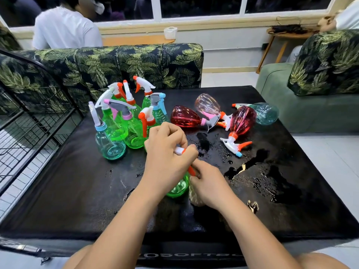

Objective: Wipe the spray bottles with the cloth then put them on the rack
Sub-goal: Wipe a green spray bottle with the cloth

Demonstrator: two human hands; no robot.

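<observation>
In hand: green bottle, low over the near middle of the table, mid-wipe by the look of it.
Left hand: curled round the bottle's white-and-orange sprayer head, holding it steady.
Right hand: fingers bent onto the cloth, pressing it against the bottle's side.
Standing group: several bottles upright, bunched at the table's left side, near the rack; wiped or not, cannot tell.
Lying four: two red, one pink, one pale blue, on their sides at the far right, well apart from the hands; probably not yet wiped.
Water: puddles and drops across the table's right half.
Rack: black wire, beside the table on the left; no bottle seen on the part in view.
Progress: early to middle, at a guess; wiping under way, racking not yet begun as far as visible, with all bottles on the table.
</observation>
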